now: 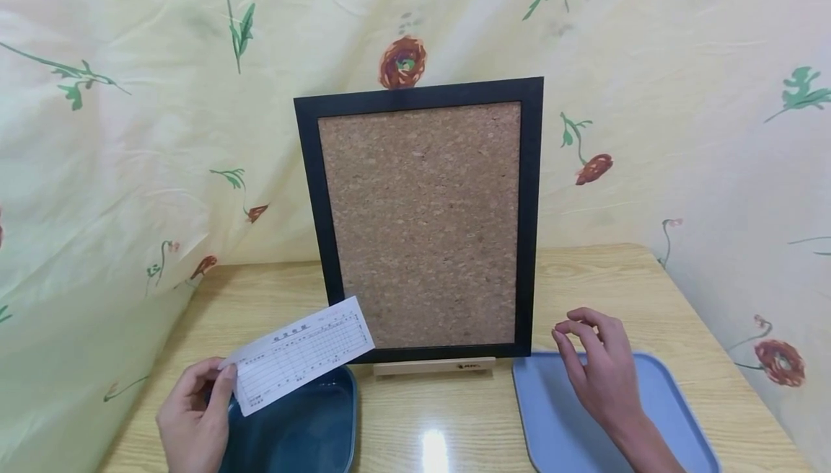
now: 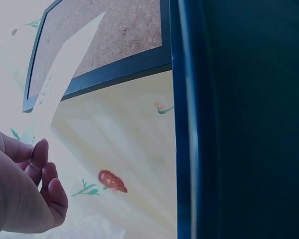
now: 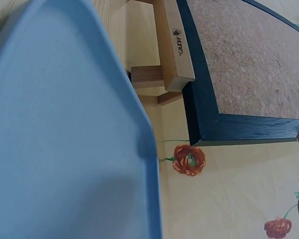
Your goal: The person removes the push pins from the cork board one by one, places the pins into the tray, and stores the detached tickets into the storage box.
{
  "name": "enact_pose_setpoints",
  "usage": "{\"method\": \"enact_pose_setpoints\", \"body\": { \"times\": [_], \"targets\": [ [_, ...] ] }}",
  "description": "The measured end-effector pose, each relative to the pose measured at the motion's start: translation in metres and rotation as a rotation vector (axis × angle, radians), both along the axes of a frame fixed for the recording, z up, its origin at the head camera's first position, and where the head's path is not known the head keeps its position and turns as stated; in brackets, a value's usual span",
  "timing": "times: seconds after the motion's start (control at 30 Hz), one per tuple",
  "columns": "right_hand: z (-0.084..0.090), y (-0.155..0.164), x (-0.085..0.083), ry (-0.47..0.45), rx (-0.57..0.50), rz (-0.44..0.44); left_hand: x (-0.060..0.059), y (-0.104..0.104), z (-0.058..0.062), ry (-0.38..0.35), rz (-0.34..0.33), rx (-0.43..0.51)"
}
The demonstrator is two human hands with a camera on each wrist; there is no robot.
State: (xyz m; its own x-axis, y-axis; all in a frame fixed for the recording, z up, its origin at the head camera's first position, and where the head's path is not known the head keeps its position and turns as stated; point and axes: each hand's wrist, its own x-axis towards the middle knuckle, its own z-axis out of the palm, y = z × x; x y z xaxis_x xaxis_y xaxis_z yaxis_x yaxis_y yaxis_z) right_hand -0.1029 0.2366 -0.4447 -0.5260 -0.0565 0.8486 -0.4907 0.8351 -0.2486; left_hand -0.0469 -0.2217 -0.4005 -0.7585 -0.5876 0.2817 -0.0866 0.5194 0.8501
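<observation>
Paper slip (image 1: pixel 304 352): pinched at its lower-left corner by left hand (image 1: pixel 195 415), above dark tray (image 1: pixel 324 430), in front of cork board (image 1: pixel 422 220). Likely light, floppy; creases easily, so grip edges. Right hand (image 1: pixel 600 368) over blue tray (image 1: pixel 558 422), fingertips pinched, contents unclear.

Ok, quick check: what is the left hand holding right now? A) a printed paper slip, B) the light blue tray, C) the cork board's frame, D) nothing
A: the left hand pinches the printed paper slip above the dark teal tray, in front of the cork board.
</observation>
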Motion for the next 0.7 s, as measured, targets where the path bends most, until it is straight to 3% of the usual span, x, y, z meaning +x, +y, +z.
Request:
{"method": "enact_pose_setpoints", "body": {
  "times": [0.7],
  "targets": [
    [0.001,0.008,0.014,-0.136,0.049,-0.032,0.012,-0.010,-0.003,0.000,0.053,-0.020]
  ]
}}
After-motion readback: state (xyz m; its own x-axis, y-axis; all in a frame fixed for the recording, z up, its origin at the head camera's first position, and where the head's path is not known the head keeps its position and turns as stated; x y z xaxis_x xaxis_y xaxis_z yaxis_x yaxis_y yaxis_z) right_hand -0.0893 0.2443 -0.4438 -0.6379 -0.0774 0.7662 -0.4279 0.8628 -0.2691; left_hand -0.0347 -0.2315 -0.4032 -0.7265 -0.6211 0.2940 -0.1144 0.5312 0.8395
